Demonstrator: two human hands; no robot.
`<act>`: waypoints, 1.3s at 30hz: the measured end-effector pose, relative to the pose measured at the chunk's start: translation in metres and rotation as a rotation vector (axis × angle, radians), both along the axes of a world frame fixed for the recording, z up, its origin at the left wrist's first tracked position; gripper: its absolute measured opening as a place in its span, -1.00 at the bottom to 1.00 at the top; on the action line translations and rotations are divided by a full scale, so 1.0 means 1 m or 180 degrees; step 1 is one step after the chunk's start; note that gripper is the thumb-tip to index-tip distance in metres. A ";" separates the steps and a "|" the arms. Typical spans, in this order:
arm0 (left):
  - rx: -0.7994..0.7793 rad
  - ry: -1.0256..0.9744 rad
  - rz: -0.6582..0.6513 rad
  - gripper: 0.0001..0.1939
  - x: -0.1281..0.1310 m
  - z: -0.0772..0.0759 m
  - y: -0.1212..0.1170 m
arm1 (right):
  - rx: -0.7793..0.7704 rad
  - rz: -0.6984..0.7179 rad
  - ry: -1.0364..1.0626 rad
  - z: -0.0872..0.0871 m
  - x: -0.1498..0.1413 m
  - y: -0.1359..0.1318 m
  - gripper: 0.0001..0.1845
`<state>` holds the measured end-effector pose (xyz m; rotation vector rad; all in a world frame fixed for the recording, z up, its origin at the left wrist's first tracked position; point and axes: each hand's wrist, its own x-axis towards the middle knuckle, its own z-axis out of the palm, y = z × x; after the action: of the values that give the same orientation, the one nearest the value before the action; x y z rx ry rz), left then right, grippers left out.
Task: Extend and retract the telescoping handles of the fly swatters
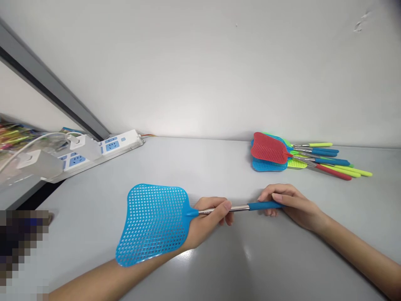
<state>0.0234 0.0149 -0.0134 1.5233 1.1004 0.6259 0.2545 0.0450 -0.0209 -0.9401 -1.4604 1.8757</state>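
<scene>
A blue fly swatter (156,221) lies level across both my hands, just above the table, its perforated head to the left and its blue grip to the right. My left hand (213,215) is closed round the metal shaft near the head, thumb on top. Around the blue grip, my right hand (288,202) is closed with the thumb pressed on it, hiding the grip's end. Beyond my right hand lies a pile of fly swatters with a red fly swatter (269,148) on top; blue, green and yellow ones show beneath, their handles pointing right.
A white power strip (122,144) with white plugs and a cable stands at the left on the grey table (200,167). Behind the table rises a pale wall (194,75). Colourful plastic-wrapped items (15,136) sit at the far left. A blurred-out patch covers the lower left corner.
</scene>
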 end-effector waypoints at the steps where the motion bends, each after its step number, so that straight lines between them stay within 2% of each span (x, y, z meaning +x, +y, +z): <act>1: -0.0031 -0.0080 0.0003 -0.58 0.000 0.000 0.000 | -0.0053 -0.0035 0.0029 0.000 0.000 0.000 -0.75; 6: -0.0040 -0.0127 0.0061 -0.57 0.002 0.003 0.000 | -0.0188 -0.0070 0.0281 0.002 -0.001 0.002 -0.76; 11: -0.0047 -0.0092 -0.0145 -0.55 -0.001 0.006 -0.001 | -0.0412 -0.0057 0.0424 0.003 -0.004 -0.005 -0.73; 18: -0.0092 -0.0169 -0.0587 -0.54 -0.003 0.000 -0.001 | -0.0499 0.0018 0.0280 0.002 -0.007 -0.009 -0.74; 22: -0.0109 -0.0171 -0.0592 -0.55 -0.005 -0.001 -0.002 | -0.0470 0.0007 0.0317 0.000 -0.010 -0.012 -0.76; 26: -0.0184 -0.0220 -0.0641 -0.46 -0.005 0.001 -0.004 | -0.0413 0.0046 0.0081 -0.003 -0.014 -0.017 -0.74; 30: -0.0306 -0.0122 -0.0536 -0.48 -0.003 0.005 -0.003 | -0.0121 0.0296 -0.0498 0.001 -0.017 -0.016 -0.67; 33: -0.0434 -0.0220 -0.0483 -0.52 -0.002 0.008 -0.002 | -0.0145 0.0698 -0.0689 0.008 -0.015 -0.012 -0.65; 36: -0.0294 -0.0089 -0.0715 -0.53 -0.002 0.009 -0.001 | -0.0377 0.1054 -0.0670 0.014 -0.013 -0.010 -0.68; 39: 0.0031 0.0139 -0.1125 -0.53 -0.003 0.008 0.000 | -0.0641 0.1136 -0.0562 0.015 -0.013 -0.012 -0.67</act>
<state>0.0207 0.0147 -0.0051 1.6951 0.8318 0.3563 0.2417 0.0332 -0.0056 -1.0113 -1.6533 2.2813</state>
